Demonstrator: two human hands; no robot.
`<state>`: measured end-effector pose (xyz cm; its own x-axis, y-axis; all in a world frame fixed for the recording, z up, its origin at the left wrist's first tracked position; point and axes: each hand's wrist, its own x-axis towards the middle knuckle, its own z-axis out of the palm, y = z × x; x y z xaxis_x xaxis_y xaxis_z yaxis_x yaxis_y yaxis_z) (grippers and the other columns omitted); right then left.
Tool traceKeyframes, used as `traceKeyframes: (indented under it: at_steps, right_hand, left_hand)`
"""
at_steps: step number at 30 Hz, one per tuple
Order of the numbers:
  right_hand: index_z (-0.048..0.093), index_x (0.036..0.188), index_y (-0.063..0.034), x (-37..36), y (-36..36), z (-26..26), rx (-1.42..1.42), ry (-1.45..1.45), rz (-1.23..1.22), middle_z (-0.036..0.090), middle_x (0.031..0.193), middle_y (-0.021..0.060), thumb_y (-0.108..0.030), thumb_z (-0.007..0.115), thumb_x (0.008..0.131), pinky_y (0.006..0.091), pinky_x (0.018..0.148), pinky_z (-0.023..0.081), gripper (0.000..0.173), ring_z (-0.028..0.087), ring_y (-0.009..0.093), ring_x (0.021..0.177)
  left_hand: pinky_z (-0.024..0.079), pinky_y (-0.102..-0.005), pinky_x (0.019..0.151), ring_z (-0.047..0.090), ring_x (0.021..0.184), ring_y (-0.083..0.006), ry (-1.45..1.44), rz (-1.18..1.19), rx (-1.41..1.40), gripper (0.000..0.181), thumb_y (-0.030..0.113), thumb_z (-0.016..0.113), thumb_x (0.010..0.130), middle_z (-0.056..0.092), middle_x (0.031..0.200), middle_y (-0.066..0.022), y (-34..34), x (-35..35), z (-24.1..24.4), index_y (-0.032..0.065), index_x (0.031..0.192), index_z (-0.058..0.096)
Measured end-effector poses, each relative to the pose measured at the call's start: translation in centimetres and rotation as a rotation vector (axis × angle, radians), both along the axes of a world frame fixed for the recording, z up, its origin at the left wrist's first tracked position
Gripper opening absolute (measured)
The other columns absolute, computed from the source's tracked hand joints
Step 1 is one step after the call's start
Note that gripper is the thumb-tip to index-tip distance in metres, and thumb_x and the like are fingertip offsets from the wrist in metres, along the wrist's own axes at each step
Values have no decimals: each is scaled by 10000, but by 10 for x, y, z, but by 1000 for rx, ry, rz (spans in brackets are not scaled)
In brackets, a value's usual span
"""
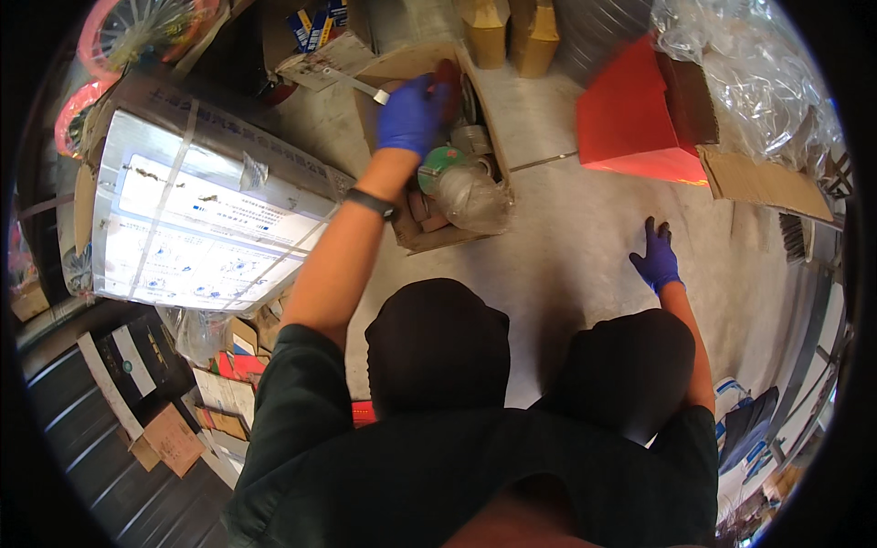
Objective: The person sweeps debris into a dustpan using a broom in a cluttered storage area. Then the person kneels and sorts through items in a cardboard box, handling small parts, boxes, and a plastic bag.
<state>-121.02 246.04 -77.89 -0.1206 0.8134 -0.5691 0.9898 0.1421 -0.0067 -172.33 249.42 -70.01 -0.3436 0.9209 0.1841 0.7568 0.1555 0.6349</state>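
My left hand (410, 116), in a blue glove, reaches into an open cardboard box (449, 241) on the floor. A blurred dark red object (449, 85) is against its fingers; whether they grip it is unclear. On the hand's other side a thin metal strip or tool (353, 83) with a pale end meets the glove. Below the hand lie a green disc (433, 166) and a clear plastic-wrapped bundle (473, 195), with grey round parts (473, 140) beside them. My right hand (656, 260), also gloved in blue with dark fingertips, hangs over the floor with fingers apart, holding nothing.
A large strapped carton (205, 212) with printed panels stands at the left. Ahead are two tan cartons (510, 34) and a box of small blue packets (315, 31). A red box (630, 116) and clear plastic wrap (754, 82) are at the right, above a brush (793, 238).
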Motion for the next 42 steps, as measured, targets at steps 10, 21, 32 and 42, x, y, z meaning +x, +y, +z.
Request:
traceKeyframes:
  at_steps: [10,21,32,42]
  right_hand:
    - [122,1534,-136,2,-1,-5,-1,-23,-13,164,1522,354,-275,761,757,462,1047,420,1016,219,485,1412]
    - [113,1540,-149,2,0,-5,25,-13,0,165,1525,347,-271,761,756,462,1041,426,1025,228,483,1410]
    - [122,1541,-145,1,0,-4,7,-25,-5,166,1530,339,-262,749,765,450,1055,412,1004,225,473,1416]
    - [136,1535,-139,3,0,-5,13,-12,5,176,1519,353,-253,751,760,453,1051,417,996,220,466,1419]
  left_hand:
    - [504,-446,808,635,997,-353,253,429,320,405,288,701,838,652,984,-158,-9,-50,13,57,1151,588]
    - [499,-216,672,621,738,-88,-540,251,359,134,88,705,868,698,846,-25,-23,-76,35,33,990,697]
    - [549,-229,727,650,801,-98,-420,120,603,155,10,621,921,709,969,-79,-38,-83,138,-4,1068,668]
    - [534,-258,705,648,750,-127,-537,56,371,163,60,686,880,700,938,-45,-21,-62,104,28,1039,679]
